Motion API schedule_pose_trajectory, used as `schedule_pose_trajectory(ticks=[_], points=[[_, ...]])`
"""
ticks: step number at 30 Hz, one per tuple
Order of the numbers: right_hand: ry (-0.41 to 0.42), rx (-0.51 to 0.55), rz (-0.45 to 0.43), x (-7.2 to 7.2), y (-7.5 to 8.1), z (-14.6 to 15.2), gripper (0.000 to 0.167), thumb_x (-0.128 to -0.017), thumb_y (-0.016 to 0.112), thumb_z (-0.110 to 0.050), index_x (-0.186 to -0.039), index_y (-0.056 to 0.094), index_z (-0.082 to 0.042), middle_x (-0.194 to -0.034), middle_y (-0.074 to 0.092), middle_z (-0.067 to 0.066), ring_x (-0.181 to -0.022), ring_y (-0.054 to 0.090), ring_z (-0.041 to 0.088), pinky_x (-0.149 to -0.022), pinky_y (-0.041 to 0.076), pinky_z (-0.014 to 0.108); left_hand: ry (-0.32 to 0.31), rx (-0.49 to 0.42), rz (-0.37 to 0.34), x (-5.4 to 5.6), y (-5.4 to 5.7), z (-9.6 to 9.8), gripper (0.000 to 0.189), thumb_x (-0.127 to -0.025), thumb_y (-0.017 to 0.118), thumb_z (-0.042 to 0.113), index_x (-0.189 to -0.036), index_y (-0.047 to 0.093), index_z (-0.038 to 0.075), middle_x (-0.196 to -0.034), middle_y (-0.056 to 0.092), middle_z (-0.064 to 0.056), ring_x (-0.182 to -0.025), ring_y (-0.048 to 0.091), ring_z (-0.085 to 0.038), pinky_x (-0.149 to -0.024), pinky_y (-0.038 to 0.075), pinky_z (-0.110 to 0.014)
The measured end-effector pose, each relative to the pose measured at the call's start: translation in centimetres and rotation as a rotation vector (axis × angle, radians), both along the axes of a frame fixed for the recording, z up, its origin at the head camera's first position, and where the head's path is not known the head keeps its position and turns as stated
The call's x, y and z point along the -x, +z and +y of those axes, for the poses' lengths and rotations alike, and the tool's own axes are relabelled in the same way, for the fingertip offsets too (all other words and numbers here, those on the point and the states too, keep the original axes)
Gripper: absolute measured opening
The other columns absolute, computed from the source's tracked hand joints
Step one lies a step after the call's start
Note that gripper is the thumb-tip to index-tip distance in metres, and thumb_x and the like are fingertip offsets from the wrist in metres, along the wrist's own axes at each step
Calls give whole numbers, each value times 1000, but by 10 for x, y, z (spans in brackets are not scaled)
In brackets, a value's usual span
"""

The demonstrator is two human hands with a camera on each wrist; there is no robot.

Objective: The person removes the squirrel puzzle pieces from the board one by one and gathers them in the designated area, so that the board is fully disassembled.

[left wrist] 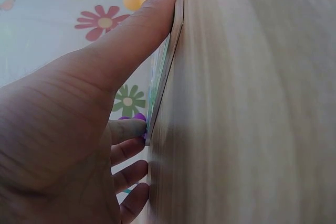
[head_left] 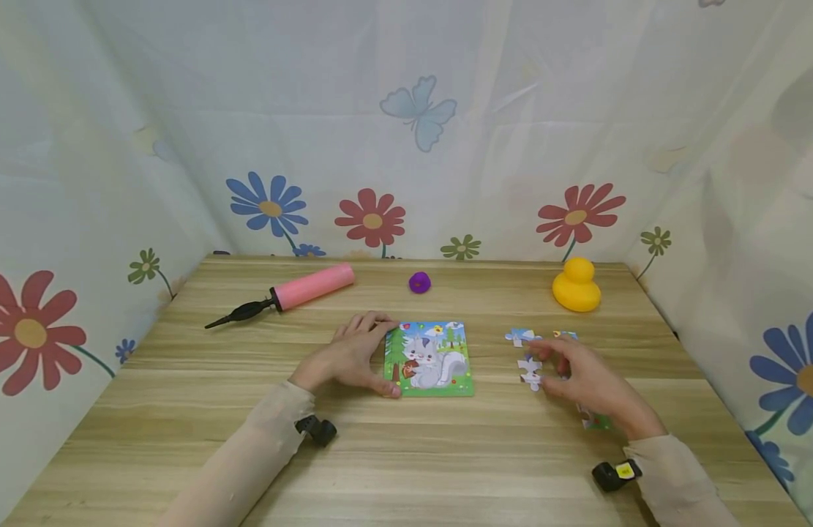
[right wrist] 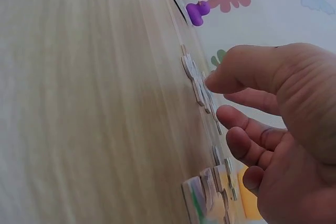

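Observation:
A square picture puzzle (head_left: 435, 359) with a grey squirrel lies on the table. My left hand (head_left: 356, 355) rests at its left side, thumb on the lower left corner and fingertips at the upper left. In the left wrist view the thumb (left wrist: 142, 30) lies straight along the board's edge. My right hand (head_left: 590, 377) hovers low over loose puzzle pieces (head_left: 530, 372), its thumb tip right at one of them. Its other fingers (right wrist: 244, 142) hang loosely bent over the pieces. Another piece (head_left: 522, 337) lies just beyond, and several are partly hidden under the hand.
A pink hand pump (head_left: 314, 287) with a black nozzle lies at the back left. Behind the puzzle sits a small purple duck (head_left: 419, 282), and a yellow duck (head_left: 577, 285) stands at the back right. A flowered curtain (head_left: 446, 183) encloses the wooden table (head_left: 413, 468).

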State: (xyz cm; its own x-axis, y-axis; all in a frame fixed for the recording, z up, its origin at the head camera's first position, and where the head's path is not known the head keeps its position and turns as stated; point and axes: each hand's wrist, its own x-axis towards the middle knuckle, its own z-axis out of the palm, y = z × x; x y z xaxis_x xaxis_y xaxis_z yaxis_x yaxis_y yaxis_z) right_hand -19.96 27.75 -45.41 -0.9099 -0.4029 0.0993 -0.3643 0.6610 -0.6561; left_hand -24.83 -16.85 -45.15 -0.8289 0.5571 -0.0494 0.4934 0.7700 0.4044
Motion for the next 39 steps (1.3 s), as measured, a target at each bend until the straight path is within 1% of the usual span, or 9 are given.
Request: schedule_pose_trajectory(ticks=[3,7,10,14,18,24,31,35,39], points=[[-28,-8,13,0,1,-3,57,-97,82,-5,-152,64,-3,-125,71,11,-91,54,22,-68,48,26,0,0,-7,-1,2,0,132,-73,98,70,-174,37,11,-174,33,-14,-155,34,-40,-127,29,-72],[-61,15,46,-1,0,-9,58,-102,80,-9,-156,60,-6,-132,71,15,-100,63,23,-81,58,30,0,3,-10,-1,2,0,132,-73,98,70,-174,36,11,-175,32,-15,-156,33,-40,-128,28,-72],[-52,67,66,-1,-1,-15,64,-104,81,-15,-161,55,-6,-139,69,17,-107,69,26,-90,61,34,-4,6,-9,0,1,0,132,-73,97,70,-174,36,10,-175,32,-16,-157,33,-41,-127,28,-74],[-47,141,50,1,1,-26,72,-103,82,-15,-166,48,-6,-147,66,21,-111,70,29,-90,60,29,-10,5,-14,-1,2,2,132,-74,97,70,-174,35,11,-176,31,-16,-158,32,-41,-128,27,-74],[-41,178,32,4,10,-40,77,-102,84,-14,-168,45,-7,-150,66,22,-112,71,27,-90,60,26,-8,6,-16,-2,4,2,132,-74,97,69,-174,35,11,-176,31,-15,-158,31,-41,-128,26,-73],[7,211,68,10,19,-65,76,-100,86,-12,-166,49,-9,-146,68,22,-111,73,30,-89,63,35,-4,6,-12,-1,2,0,133,-73,97,70,-174,35,11,-176,31,-15,-159,30,-42,-128,27,-73],[46,248,38,17,19,-92,77,-97,89,-14,-164,51,-12,-145,69,21,-110,73,29,-92,65,44,-6,4,-10,-1,2,0,133,-73,97,71,-175,35,11,-176,31,-15,-159,31,-41,-126,29,-73],[57,261,-14,17,16,-104,80,-97,91,-22,-165,51,-13,-147,66,21,-112,72,31,-93,65,43,-10,4,-9,0,1,-1,133,-73,96,72,-174,35,11,-176,31,-15,-159,31,-41,-126,30,-73],[72,276,-42,15,14,-115,81,-96,92,-22,-165,51,-11,-147,66,22,-112,73,34,-93,64,41,-7,4,-9,0,1,-1,134,-73,97,72,-175,34,12,-176,31,-15,-158,32,-41,-126,30,-72]])
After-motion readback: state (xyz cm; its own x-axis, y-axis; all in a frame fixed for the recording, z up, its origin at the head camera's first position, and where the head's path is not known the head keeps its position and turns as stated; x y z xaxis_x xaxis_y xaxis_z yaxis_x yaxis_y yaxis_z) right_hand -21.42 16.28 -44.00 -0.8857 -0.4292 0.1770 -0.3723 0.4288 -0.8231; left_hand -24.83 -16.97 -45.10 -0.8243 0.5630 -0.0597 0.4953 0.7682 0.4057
